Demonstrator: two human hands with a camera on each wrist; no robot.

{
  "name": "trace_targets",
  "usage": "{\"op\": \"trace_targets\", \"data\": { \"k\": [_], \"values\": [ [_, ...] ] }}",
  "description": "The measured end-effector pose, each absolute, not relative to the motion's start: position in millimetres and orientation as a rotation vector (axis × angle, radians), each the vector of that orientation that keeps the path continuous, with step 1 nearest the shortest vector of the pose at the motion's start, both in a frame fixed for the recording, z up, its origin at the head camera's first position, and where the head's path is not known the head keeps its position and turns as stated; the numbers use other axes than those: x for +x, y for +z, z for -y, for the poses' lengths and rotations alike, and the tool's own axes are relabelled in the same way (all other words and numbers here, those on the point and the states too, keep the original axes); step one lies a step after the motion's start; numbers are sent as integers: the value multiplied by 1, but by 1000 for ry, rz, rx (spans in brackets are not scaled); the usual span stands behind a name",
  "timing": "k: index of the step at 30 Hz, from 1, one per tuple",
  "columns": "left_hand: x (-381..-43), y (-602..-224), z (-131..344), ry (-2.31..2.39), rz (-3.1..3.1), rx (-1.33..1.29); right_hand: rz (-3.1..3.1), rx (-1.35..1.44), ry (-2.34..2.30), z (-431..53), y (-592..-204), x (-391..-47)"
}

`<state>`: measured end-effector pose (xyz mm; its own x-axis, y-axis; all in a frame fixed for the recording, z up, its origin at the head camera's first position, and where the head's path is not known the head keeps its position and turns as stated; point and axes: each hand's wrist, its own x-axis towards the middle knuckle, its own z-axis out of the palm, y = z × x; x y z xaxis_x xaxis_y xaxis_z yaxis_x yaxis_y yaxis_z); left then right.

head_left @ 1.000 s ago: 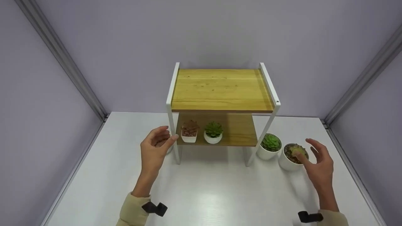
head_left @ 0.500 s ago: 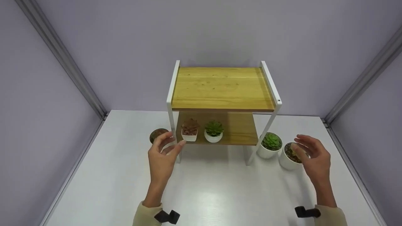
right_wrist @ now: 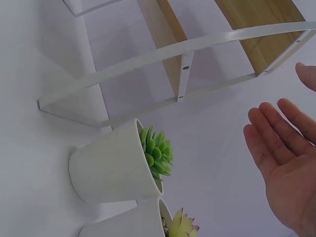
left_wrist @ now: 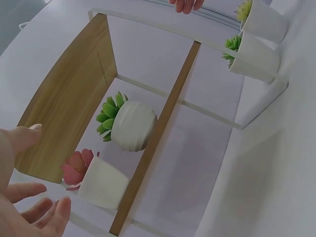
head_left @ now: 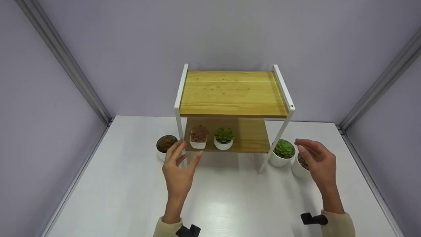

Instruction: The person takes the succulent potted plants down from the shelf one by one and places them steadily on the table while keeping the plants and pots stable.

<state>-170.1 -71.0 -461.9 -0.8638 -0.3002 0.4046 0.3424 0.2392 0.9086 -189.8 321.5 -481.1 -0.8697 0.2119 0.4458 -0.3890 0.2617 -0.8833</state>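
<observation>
My left hand (head_left: pixel 179 174) hovers before the left leg of a two-level wooden rack (head_left: pixel 233 93), fingers spread and holding nothing. Just beyond its thumb, a reddish succulent in a square white pot (head_left: pixel 198 144) sits on the lower shelf. Beside that stands a green succulent in a round white pot (head_left: pixel 223 145). My right hand (head_left: pixel 320 168) is raised over the right side, also holding nothing, with fingers extended in the right wrist view. It partly covers a white pot with a yellowish succulent (head_left: pixel 299 171). Left of that pot is another green succulent in a white pot (head_left: pixel 279 160).
A potted brownish plant (head_left: pixel 166 143) stands on the white table (head_left: pixel 131 184) left of the rack, partly behind my left fingers. The rack has white metal side frames (head_left: pixel 283 89). Grey walls (head_left: pixel 230 33) enclose the table at the back and sides.
My left hand has moved to the right, uncovering the brownish plant on the left. My right hand has shifted left, covering more of the yellowish succulent. The pots and rack stay put.
</observation>
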Motion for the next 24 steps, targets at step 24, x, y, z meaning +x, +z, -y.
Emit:
{"op": "trace_targets", "data": {
  "k": [24],
  "values": [
    [-171,-492,-7,-1587,1814,136,1904,327,1813,-290,-457,-203]
  ]
}}
